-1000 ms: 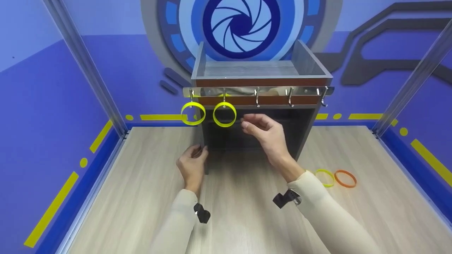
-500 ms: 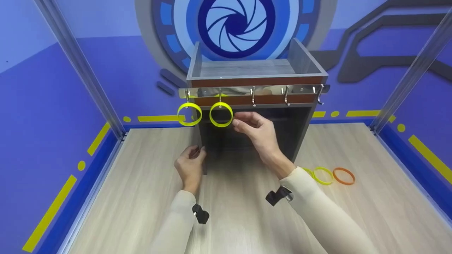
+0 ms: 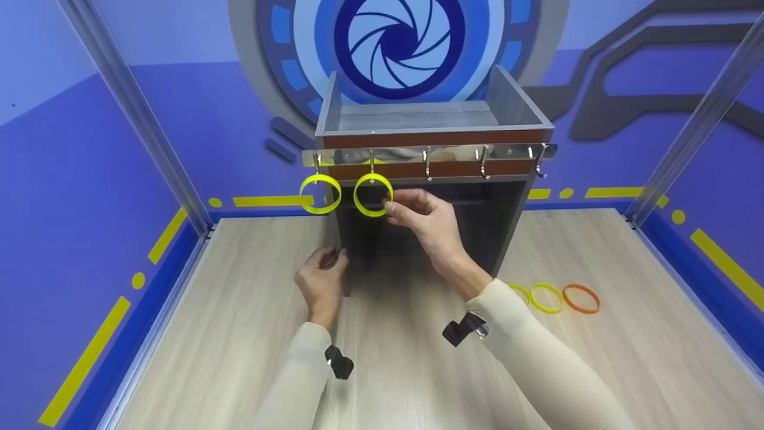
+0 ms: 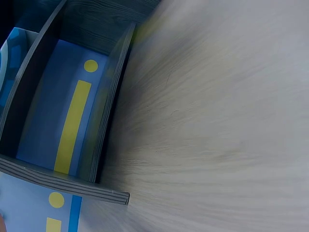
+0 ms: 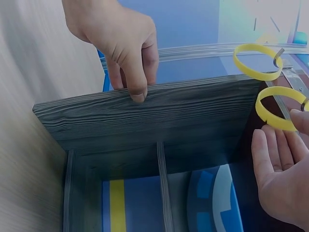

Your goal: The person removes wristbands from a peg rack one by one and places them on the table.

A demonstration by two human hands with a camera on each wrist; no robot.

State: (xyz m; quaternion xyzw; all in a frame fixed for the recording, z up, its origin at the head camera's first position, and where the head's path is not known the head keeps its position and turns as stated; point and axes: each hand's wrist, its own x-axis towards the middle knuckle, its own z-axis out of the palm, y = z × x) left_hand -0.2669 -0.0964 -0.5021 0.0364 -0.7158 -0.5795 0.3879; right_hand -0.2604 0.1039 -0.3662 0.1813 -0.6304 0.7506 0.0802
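Observation:
A grey cabinet point(image 3: 507, 215) carries a metal hook rail point(image 3: 453, 153) across its front. Two yellow rings hang from the two leftmost hooks: one point(image 3: 320, 194) at the end, the second point(image 3: 372, 196) beside it. My right hand point(image 3: 418, 218) reaches up to the second ring point(image 5: 279, 105), its fingers point(image 5: 270, 154) nearly straight, thumb and fingertips touching the ring's lower right edge. My left hand point(image 3: 322, 275) grips the front edge of the cabinet's left side panel point(image 5: 145, 113), fingers point(image 5: 130, 67) curled over it. The left wrist view shows only cabinet boards and table.
Three hooks point(image 3: 483, 167) on the rail's right part hang bare. Loose rings lie on the wooden table point(image 3: 239, 334) right of the cabinet: a yellow one point(image 3: 546, 297), an orange one point(image 3: 581, 298), and another yellow one point(image 3: 518, 290) partly behind my sleeve. Blue walls enclose the table.
My right hand has moved left and slightly up, from in front of the cabinet opening to the second yellow ring, now touching it. The left hand has stayed on the panel.

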